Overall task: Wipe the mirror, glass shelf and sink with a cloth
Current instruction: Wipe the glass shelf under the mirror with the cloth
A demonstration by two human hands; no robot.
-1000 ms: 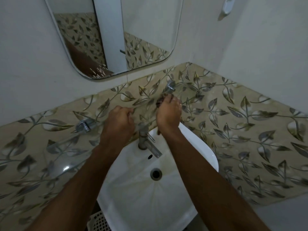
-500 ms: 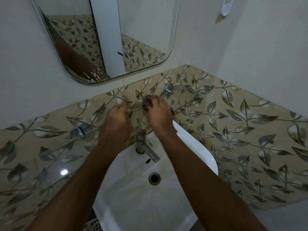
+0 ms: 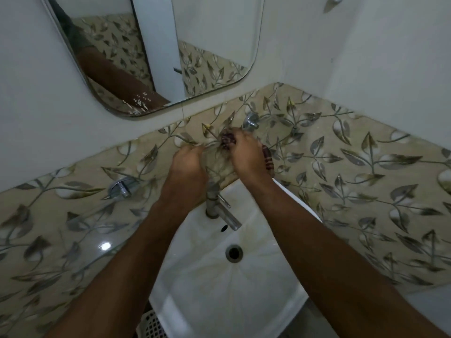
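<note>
The glass shelf (image 3: 219,164) is being wiped: a striped cloth (image 3: 267,158) is gripped in the right hand (image 3: 246,154) at 12 o'clock above the sink (image 3: 268,276); the left hand (image 3: 188,167) is curled closed (contents hidden). The sink appears to remain.

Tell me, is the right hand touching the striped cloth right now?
Touching. The head view shows the right hand closed over the striped cloth, with cloth showing past the fingers and again beside the wrist.
</note>
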